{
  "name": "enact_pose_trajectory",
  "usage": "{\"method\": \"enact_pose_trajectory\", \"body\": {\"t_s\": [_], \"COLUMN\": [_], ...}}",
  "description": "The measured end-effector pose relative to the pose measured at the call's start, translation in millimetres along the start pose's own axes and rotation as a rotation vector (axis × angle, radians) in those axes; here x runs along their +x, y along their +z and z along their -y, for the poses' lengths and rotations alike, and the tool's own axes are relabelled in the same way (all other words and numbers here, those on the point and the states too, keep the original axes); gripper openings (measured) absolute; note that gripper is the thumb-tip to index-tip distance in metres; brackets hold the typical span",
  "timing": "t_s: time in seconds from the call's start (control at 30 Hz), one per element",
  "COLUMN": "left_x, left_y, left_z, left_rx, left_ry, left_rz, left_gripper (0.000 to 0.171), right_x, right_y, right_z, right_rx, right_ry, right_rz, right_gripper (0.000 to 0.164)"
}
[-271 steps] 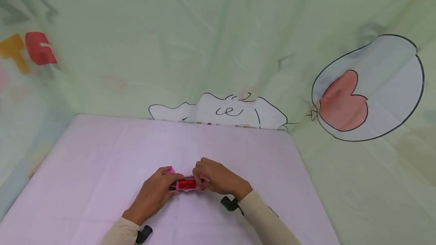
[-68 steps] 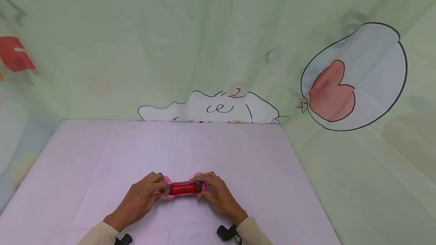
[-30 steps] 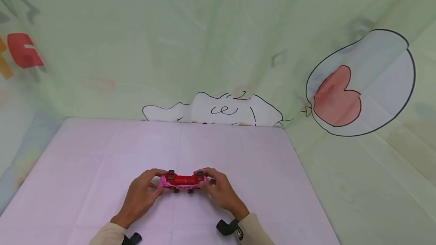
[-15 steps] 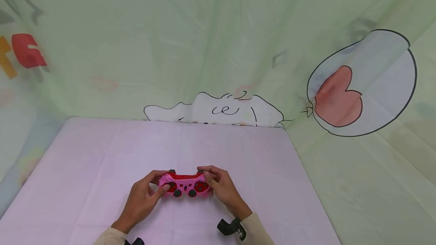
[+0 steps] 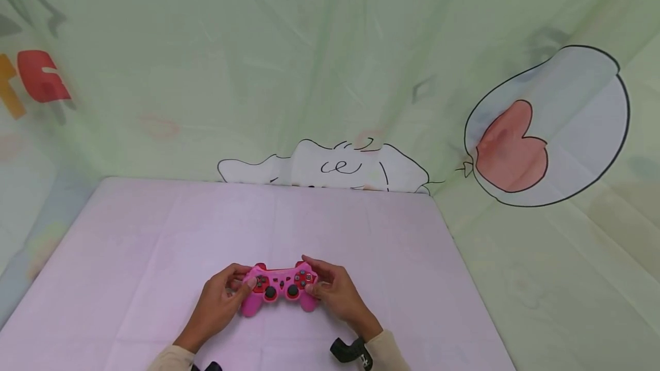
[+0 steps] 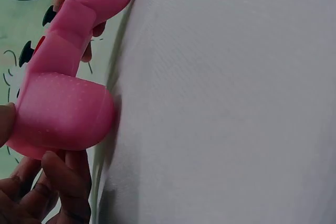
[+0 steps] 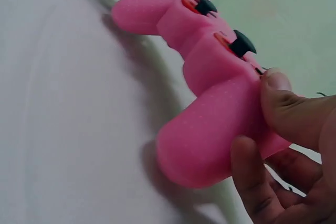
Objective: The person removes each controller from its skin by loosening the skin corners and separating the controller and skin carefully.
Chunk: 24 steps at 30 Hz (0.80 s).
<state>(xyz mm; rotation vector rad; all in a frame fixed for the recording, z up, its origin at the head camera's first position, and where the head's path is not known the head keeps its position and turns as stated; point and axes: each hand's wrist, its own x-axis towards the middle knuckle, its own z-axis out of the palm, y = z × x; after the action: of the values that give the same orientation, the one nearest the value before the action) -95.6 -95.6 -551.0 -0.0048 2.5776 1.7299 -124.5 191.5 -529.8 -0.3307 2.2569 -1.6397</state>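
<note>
A red game controller (image 5: pixel 281 275) wrapped in a pink, rubbery-looking cover (image 6: pixel 63 111) lies between both hands, its buttons and two black thumbsticks facing up toward the head camera. The left hand (image 5: pixel 213 302) holds its left side, with the thumb on the face near the direction pad and the fingers behind. On the right side, the right hand (image 5: pixel 341 295) grips it with the thumb beside the round buttons. In the right wrist view the cover (image 7: pixel 210 124) encloses both handles, and red shows around the thumbsticks. The controller's back is mostly hidden from the head view.
A pale pink cloth covers the table (image 5: pixel 361 233). Behind it hangs a green sheet (image 5: pixel 206 73) printed with a cartoon figure and a balloon (image 5: pixel 582 130). A black wrist camera (image 5: pixel 348 351) sits at the right sleeve.
Earlier the controller was edge-on while the fingers worked at the pink cover's ends. It has since tilted face up; both hands now hold its sides, and the cover spans its face and handles.
</note>
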Motion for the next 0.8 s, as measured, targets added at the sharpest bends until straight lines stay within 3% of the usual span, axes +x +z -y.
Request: {"method": "enact_pose_trajectory", "body": {"t_s": [0.2,0.43,0.6,0.8], "left_x": [2.5,1.7,2.8,5.4], "left_y": [2.4,2.4,2.6,0.7], "left_z": [6.3,8.9,9.2,9.1], "left_rx": [0.049,0.065,0.059,-0.01], "left_ry": [-0.038,0.017,0.01,-0.024], "left_rz": [-0.001,-0.035,-0.066,-0.041], "left_gripper": [0.037,0.048,0.045,0.042], "right_x": [2,7,10,15], "right_y": [5,6,4,-3], "right_z": [-10,-11,-11,-17], "right_rx": [-0.093,-0.137,-0.098,-0.042], "right_ry": [0.0,0.048,0.061,0.076], "right_rz": [-0.091,-0.159,-0.172,-0.117], "right_gripper": [0.051,0.044,0.041,0.037]}}
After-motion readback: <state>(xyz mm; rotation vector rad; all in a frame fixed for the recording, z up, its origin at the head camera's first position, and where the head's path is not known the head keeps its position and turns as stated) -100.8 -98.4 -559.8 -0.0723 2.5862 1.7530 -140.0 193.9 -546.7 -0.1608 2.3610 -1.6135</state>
